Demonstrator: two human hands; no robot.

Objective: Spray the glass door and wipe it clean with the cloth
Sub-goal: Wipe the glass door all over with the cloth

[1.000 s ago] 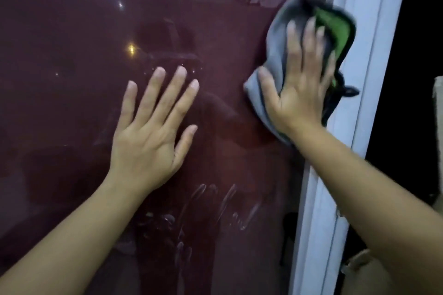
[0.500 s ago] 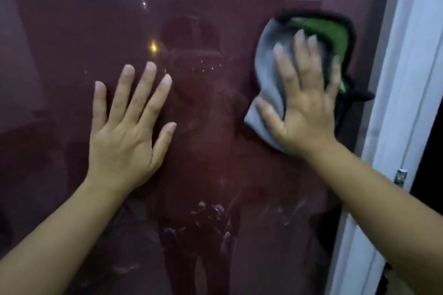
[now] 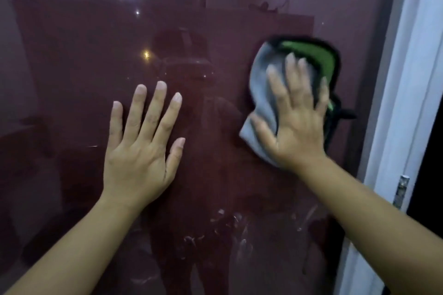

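We are pressing one bunched cloth [image 3: 265, 93], soft grey with a green, black-edged side, against the smooth dark glass door [image 3: 72, 55] near its right edge, beside the white frame [image 3: 407, 103]; its long axis is running upright. Our right hand [image 3: 296, 124] is spreading flat on it, and our left hand [image 3: 139, 151] is resting flat on the glass, fingers straight.

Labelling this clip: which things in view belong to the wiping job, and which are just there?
Job: glass door; cloth; right hand pressing it; left hand flat on glass; smears.
Just there: white frame; metal latch.
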